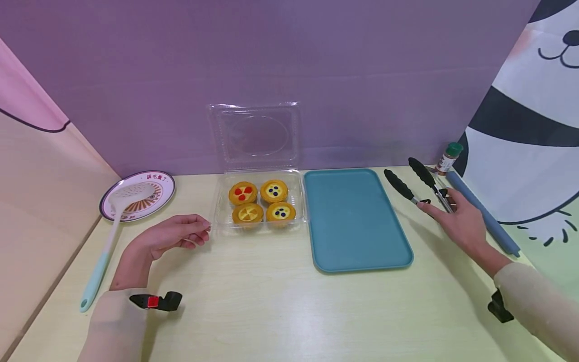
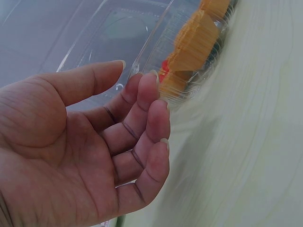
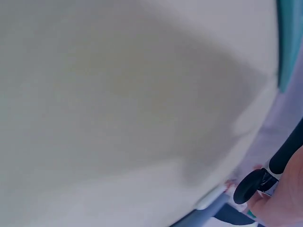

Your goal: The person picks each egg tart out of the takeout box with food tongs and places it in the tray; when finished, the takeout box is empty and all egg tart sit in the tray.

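Observation:
In the head view my right hand point(image 1: 466, 226) holds black-tipped tongs point(image 1: 398, 186) in thumb and fingers, their two arms spread apart above the table. Only part of that hand point(image 3: 281, 194) and the tongs point(image 3: 289, 149) shows at the right wrist view's corner. My left hand point(image 1: 176, 236) holds nothing; its fingers are loosely bent, with the tips beside a clear plastic box point(image 1: 218, 208). The lid point(image 1: 255, 136) of this box stands raised at the back. Inside sit several egg tarts point(image 1: 281, 213), topped with red, dark blue or yellow bits.
A blue tray point(image 1: 357, 221) lies right of the box. At the left, a white slotted turner point(image 1: 119, 203) with a pale blue handle leans over a patterned plate point(image 1: 158, 181). A green-capped jar point(image 1: 448, 158) and a long blue-grey roll point(image 1: 484, 213) lie along the right edge.

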`<action>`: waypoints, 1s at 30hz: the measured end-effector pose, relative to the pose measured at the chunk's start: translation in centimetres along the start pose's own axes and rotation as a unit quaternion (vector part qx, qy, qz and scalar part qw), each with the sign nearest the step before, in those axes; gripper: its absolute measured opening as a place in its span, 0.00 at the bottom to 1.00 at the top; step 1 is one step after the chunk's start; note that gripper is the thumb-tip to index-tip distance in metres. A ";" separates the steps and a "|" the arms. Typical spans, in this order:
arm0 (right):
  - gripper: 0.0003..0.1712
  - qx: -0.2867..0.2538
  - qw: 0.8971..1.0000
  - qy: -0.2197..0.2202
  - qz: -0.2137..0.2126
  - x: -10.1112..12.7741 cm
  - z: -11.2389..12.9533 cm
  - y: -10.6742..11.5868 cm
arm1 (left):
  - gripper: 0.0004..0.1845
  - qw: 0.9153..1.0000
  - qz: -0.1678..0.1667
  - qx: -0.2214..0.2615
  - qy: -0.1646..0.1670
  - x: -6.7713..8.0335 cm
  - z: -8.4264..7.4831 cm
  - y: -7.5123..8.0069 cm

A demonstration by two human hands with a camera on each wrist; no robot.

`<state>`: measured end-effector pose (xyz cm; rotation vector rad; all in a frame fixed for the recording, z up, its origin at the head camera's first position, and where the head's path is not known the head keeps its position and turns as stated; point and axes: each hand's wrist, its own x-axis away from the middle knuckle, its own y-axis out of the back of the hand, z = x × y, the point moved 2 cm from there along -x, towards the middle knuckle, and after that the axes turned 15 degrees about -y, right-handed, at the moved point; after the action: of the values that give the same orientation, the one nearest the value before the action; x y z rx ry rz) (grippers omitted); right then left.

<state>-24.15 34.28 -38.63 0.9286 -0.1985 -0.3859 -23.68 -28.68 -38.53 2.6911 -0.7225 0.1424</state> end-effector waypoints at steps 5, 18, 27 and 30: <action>0.52 -0.014 1.000 0.001 0.027 -0.4 2.2 0.6 | 0.21 1.000 0.000 0.001 -0.002 0.0 0.1 0.0; 0.45 -0.011 0.999 0.043 0.029 -1.1 7.7 1.1 | 0.21 1.000 0.000 0.003 -0.002 0.0 -0.1 0.0; 0.35 -0.030 0.995 0.090 0.022 -0.5 11.0 0.1 | 0.21 1.000 0.002 0.000 -0.003 -0.1 0.0 0.0; 0.32 -0.022 0.993 0.113 0.015 -0.1 12.0 -0.4 | 0.21 1.000 0.002 0.001 -0.001 -0.1 0.0 0.0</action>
<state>-28.34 25.23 -31.91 0.9172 0.0031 -0.2528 -23.73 -28.65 -38.54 2.6932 -0.7285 0.1411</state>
